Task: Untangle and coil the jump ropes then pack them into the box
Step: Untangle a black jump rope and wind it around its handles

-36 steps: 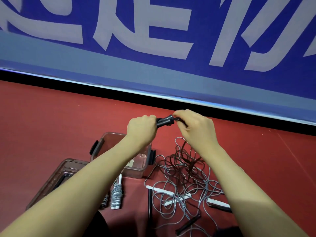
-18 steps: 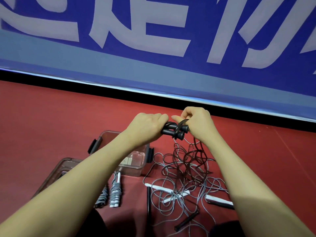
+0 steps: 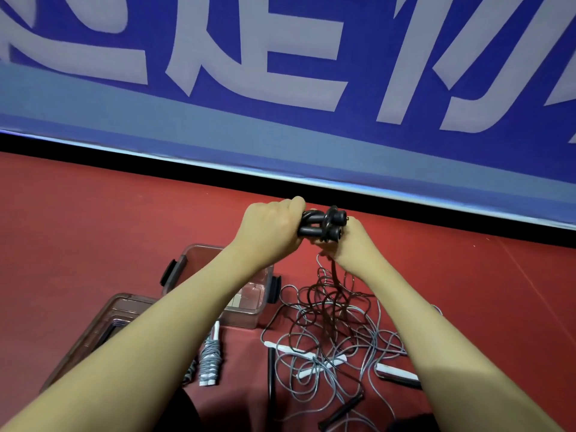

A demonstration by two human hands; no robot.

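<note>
My left hand (image 3: 270, 232) grips two black jump-rope handles (image 3: 324, 226) held side by side above the red floor. My right hand (image 3: 352, 244) is just right of and below them, pinching the dark cord (image 3: 335, 275) that loops round the handles and hangs down into a tangled pile of dark and grey ropes (image 3: 336, 335). A clear plastic box (image 3: 249, 310) with black latches stands under my left forearm. Next to it lies a coiled grey rope with white handles (image 3: 211, 360).
The box's lid (image 3: 103, 325) lies on the floor at the left. White handles (image 3: 396, 374) and black handles (image 3: 341, 411) lie among the tangle. A blue banner with white letters (image 3: 280, 73) runs along the far edge of the red floor (image 3: 93, 229).
The two black handles have been brought together in my left hand. My right hand has moved from on top of the handles to below them, carrying the dark cord round them.
</note>
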